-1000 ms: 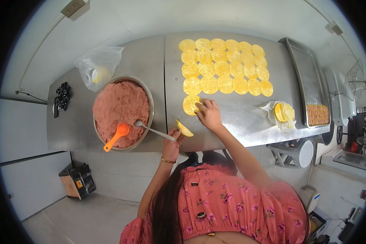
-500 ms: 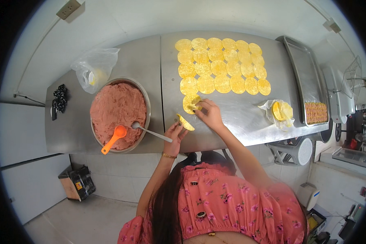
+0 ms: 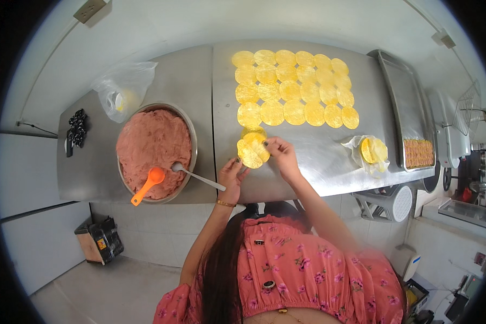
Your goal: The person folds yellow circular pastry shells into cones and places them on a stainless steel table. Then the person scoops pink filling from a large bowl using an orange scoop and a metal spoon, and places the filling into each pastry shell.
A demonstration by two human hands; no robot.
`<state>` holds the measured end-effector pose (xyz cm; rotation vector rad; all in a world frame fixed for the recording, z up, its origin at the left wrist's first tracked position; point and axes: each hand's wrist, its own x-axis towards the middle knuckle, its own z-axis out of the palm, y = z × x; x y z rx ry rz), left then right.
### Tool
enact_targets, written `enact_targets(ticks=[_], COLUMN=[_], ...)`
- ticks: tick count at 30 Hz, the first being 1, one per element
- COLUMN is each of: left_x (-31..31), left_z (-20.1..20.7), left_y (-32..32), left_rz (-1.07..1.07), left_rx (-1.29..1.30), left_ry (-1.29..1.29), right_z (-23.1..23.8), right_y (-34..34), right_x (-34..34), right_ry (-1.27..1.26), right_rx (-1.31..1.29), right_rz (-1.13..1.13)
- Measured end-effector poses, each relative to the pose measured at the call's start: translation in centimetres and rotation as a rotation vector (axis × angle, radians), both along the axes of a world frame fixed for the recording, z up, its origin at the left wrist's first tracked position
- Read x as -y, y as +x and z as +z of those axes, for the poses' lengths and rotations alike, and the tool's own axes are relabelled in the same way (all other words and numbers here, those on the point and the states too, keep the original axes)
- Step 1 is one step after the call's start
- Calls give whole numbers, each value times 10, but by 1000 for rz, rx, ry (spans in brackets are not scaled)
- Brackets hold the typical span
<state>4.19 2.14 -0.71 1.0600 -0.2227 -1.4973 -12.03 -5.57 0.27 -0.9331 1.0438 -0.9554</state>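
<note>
Between my hands, just above the steel table, is a round yellow tortilla (image 3: 251, 153). My left hand (image 3: 230, 178) pinches its lower left edge. On its upper right edge, the fingers of my right hand (image 3: 284, 157) are closed. Behind it lies another tortilla (image 3: 252, 130), partly covered by the held one. Several rows of overlapping or touching tortillas (image 3: 271, 112) are spread flat farther back. To my left stands a metal bowl (image 3: 195, 146) heaped with pink ground meat (image 3: 151, 140). An orange scoop (image 3: 146, 186) and a grey-handled spoon (image 3: 204, 179) rest in it.
On the right, an opened plastic wrapper (image 3: 379, 168) holds more yellow tortillas (image 3: 368, 150). A long metal tray (image 3: 398, 102) with browned pieces (image 3: 418, 153) at its near end lies beyond. A clear plastic bag (image 3: 125, 89) and a black patterned cloth (image 3: 78, 128) sit at the left.
The tortilla in my left hand, folded or curled before, is now opened out flat and raised over the one on the table. My right hand has moved from the table tortilla to this one's edge.
</note>
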Motion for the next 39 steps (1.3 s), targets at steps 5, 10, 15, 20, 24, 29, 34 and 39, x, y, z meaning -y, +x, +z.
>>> enact_targets(ticks=[5,10,15,20,24,29,34,39], left_x=[-10,-12,-10,-8,-8,-9,-9,-6], left_z=[1,0,-3,-2,-1,-1,1,3], left_y=[12,13,7,3,1,-1,-1,-3], left_rz=[34,9,-24,-33,-49,-50,-66,-60], left_rx=[-22,-34,-59,-48,-67,-60,-66,-75], left_ry=[2,21,30,49,29,14,1,7], right_z=[-8,-20,-31,-29,-26,-29,-32,-32], right_y=[-19,-37,-47,-58,-55,-53,-58,-61], right_x=[30,20,19,25,22,22,25,27], right_ry=[19,-725,-809,-713,-762,-760,-790,-813], right_rx=[-96,-1014,-1074,-1077,-1095,-1122,-1106,-1109], right_rz=[-151,-95,-9,-33,-46,-24,-6,19])
